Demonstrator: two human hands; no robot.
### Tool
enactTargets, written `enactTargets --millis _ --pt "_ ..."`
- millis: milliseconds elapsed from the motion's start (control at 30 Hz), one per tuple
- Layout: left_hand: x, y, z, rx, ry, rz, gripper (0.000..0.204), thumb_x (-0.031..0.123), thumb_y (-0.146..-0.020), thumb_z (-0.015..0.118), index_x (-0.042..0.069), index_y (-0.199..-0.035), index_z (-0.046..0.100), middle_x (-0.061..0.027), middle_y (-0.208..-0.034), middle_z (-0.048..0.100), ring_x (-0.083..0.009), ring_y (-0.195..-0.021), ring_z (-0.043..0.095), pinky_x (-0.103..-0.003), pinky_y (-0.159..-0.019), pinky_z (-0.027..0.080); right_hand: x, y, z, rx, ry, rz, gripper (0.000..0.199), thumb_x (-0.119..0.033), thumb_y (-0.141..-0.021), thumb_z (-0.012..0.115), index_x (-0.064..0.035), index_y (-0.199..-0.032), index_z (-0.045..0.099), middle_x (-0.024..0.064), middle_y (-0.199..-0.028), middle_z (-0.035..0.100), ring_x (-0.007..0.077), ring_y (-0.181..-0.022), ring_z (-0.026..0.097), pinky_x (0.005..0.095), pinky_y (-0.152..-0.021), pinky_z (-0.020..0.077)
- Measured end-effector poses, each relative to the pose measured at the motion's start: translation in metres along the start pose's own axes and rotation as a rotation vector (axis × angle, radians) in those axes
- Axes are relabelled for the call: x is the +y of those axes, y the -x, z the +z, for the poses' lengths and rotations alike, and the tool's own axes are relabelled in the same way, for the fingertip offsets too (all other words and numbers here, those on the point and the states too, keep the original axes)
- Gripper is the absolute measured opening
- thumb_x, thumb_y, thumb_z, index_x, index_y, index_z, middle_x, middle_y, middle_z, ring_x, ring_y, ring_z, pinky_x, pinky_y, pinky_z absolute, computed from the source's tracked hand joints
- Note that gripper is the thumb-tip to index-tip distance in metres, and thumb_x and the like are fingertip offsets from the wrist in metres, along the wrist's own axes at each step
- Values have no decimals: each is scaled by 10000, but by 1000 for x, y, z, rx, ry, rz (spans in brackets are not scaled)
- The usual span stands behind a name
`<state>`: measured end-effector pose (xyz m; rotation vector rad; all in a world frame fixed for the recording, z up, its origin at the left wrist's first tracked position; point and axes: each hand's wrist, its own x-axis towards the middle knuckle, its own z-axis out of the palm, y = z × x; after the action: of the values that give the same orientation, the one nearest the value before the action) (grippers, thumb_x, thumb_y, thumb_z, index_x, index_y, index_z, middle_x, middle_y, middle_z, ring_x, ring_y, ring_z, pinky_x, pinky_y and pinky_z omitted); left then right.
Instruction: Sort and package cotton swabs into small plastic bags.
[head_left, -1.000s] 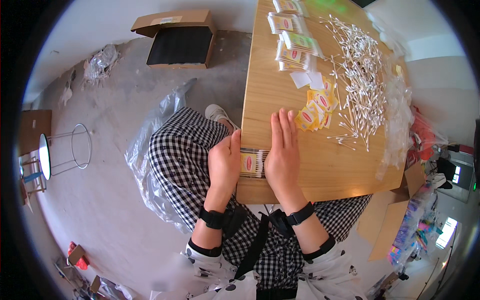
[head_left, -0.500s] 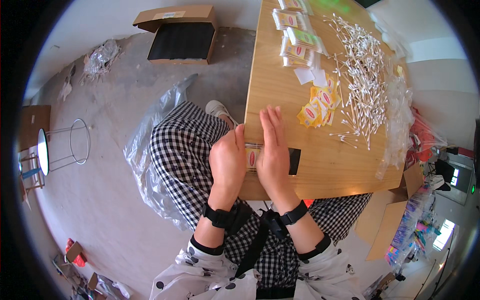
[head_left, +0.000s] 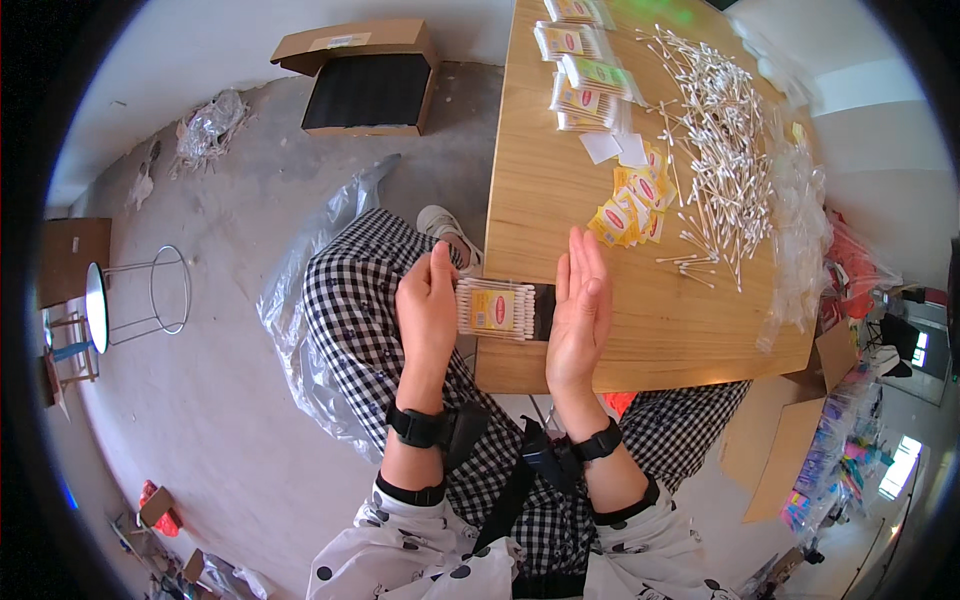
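A flat clear pack of cotton swabs (head_left: 496,311) with a yellow label lies crosswise between my hands at the table's near left corner. My left hand (head_left: 428,305) is closed on the pack's left end, fingers mostly hidden. At the other end, a flat black piece (head_left: 544,312) sticks out from the pack; whether it is inside or underneath, I cannot tell. Beside that piece my right hand (head_left: 580,315) stands on edge with its fingers stretched out, holding nothing. Yellow and white label cards (head_left: 637,203) are spread beyond it.
Loose cotton swabs (head_left: 725,150) cover the table's (head_left: 680,340) right side, with clear plastic bags (head_left: 797,240) along the edge. Several filled swab packs (head_left: 588,88) are stacked at the far left. A carton (head_left: 365,85) and a stool (head_left: 97,307) stand on the floor.
My hands have moved apart, uncovering the swab pack. My left hand has drawn the pack and black piece leftward; my right hand has shifted right and turned its palm inward.
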<state>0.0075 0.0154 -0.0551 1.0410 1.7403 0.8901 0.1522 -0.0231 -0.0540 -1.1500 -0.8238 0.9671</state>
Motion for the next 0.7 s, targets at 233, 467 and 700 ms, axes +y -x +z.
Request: enactTargets --millis 233,467,700 --pt "-1 0 3 -3 9 9 475 317 -1050 508 -51 -751 523 -74 -595 401 -134 -592 342 -341 -543 331 7 7 7 -69 32 -21 607 -362 -1059 370 18 -1523 276 200 -1592 272 296 -1501 222 437 -1228 168" --pt "-3 2 9 -6 -31 128 429 288 -1052 509 -50 -790 540 -113 -605 387 -150 -589 330 -363 -534 341 6 6 7 -102 135 -22 538 -227 -1034 408 6 -1510 319 184 -1571 326 297 -1485 265 423 -1216 200" --pt "-9 -1 3 0 22 106 400 292 -1057 506 -25 -819 560 -16 -691 470 -104 -667 404 -290 -598 367 -10 6 4 -76 298 -93 502 -93 -1009 447 -6 -1496 362 168 -1550 380 298 -1469 308 409 -1205 233"
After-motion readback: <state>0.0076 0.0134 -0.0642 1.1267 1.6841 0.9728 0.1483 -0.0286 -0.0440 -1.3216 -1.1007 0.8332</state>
